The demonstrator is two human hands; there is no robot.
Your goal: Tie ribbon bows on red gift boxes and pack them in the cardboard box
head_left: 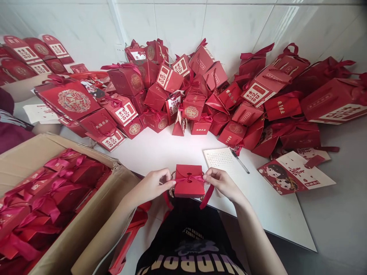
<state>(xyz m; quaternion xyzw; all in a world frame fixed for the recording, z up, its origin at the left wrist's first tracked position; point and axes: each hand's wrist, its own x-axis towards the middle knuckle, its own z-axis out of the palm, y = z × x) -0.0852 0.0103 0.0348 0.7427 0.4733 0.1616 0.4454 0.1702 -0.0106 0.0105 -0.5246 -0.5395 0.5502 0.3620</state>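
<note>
A small red gift box [188, 190] sits at the table's near edge, right in front of me. Across its top runs a dark pink ribbon [196, 178], crossed at the middle over a round cut-out. My left hand [158, 181] pinches the ribbon at the box's left side. At the right side, my right hand [219, 180] pinches the other part of it, and a loose tail hangs below those fingers. Twisted cord shows at both sides of the box.
Many red gift boxes [195, 95] are heaped along the wall. A cardboard carton [114, 179] of ribboned boxes stands at left. A notepad [219, 157], a pen [240, 161] and flat printed cards [295, 172] lie to the right. Another person's sleeve [8, 122] shows far left.
</note>
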